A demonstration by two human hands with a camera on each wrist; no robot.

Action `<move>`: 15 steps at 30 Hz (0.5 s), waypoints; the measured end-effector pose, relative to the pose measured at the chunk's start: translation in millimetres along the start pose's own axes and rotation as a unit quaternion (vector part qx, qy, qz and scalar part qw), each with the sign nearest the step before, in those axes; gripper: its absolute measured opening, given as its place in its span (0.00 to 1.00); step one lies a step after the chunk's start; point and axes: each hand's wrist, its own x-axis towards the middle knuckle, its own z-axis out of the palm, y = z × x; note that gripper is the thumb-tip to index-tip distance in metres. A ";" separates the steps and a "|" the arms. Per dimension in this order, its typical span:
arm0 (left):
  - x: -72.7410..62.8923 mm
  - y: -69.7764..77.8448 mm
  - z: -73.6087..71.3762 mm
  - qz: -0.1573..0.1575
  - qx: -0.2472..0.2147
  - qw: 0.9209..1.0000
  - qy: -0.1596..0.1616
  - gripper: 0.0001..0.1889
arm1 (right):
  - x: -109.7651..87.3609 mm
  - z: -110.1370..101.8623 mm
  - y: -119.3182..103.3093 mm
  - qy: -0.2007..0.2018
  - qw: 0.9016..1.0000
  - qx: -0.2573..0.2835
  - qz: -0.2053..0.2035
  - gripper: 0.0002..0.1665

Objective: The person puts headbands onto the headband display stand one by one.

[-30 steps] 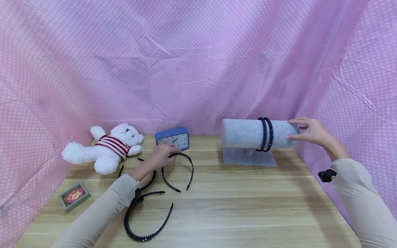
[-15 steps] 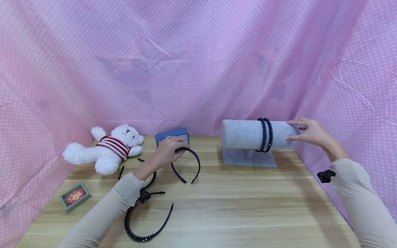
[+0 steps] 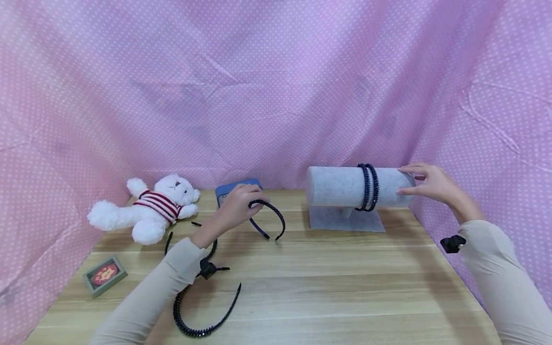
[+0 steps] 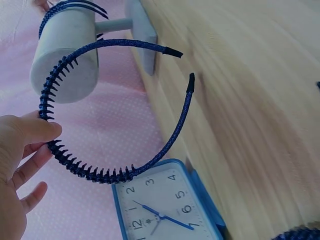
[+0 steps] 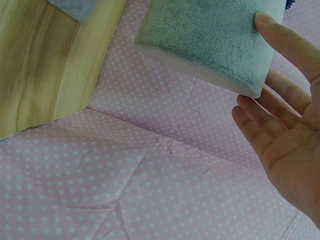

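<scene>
My left hand (image 3: 236, 207) pinches a black toothed headband (image 4: 120, 42) at its crown, thumb on one side and fingers on the other. Its two tips point down over the table in the head view. Across at the right, my right hand (image 3: 440, 186) holds the end of a grey plush roll (image 3: 336, 187) on a display stand. In the right wrist view the thumb (image 5: 285, 35) lies on the plush, while the fingers reach behind the end. Two dark beaded headbands (image 3: 367, 189) circle the roll side by side, left of that hand.
A beaded headband (image 3: 191, 331) lies at the table's front; another headband (image 3: 213, 250) is partly hidden beneath my left forearm. A blue clock (image 4: 165, 200) stands behind my left hand. A white teddy bear (image 3: 157, 208) and small framed picture (image 3: 105, 276) lie left. Pink dotted cloth (image 3: 276, 96) surrounds the table.
The left hand has lifted the headband off the table and carried it rightward, now covering more of the clock. The right hand stays on the roll's end.
</scene>
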 end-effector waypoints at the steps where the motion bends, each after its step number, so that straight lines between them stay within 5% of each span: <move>1: 2.0 0.5 -0.1 0.000 0.000 1.000 0.001 0.09 | 0.2 -0.1 -0.1 0.000 1.000 0.000 0.001 0.42; 15: 36.5 8.8 4.1 0.009 -0.010 1.000 0.009 0.08 | 1.3 -0.4 -1.4 -0.001 1.000 0.000 0.012 0.42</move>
